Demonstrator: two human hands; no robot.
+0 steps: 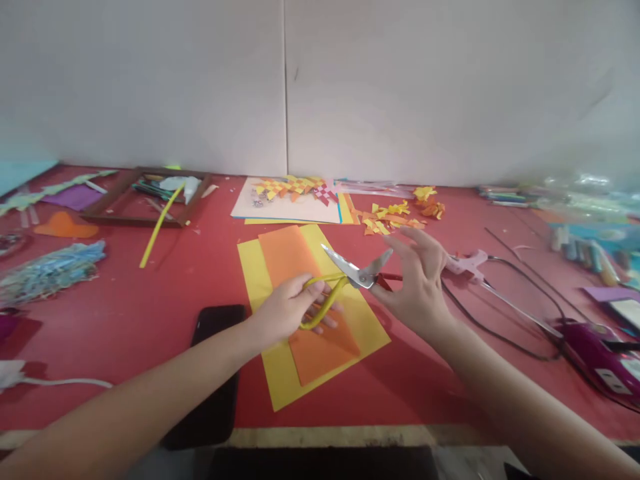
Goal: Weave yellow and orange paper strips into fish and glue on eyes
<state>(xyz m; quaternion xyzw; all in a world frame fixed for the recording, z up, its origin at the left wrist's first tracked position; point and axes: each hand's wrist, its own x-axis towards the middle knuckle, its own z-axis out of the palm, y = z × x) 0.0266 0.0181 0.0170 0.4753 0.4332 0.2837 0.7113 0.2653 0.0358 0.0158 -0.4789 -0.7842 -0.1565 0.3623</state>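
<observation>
A pair of scissors (361,276) is held up above the paper, its metal blades spread wide apart. My left hand (285,310) is closed on the yellow loop handle, thumb on top and fingers passing through or behind it. My right hand (417,280) is at the other side, thumb and fingers bent around a thin red part that looks like the second handle; its exact grip is partly hidden. Under both hands an orange paper sheet (320,360) lies on a larger yellow sheet (277,387), both slanted on the red table (420,407).
A black phone (215,373) lies left of the paper. Behind are a woven paper piece (290,188) on white sheets and paper scraps (390,217). A brown frame (115,217) and yellow strip (161,227) lie left; a pink glue gun (467,265), cable and purple power strip (607,363) right.
</observation>
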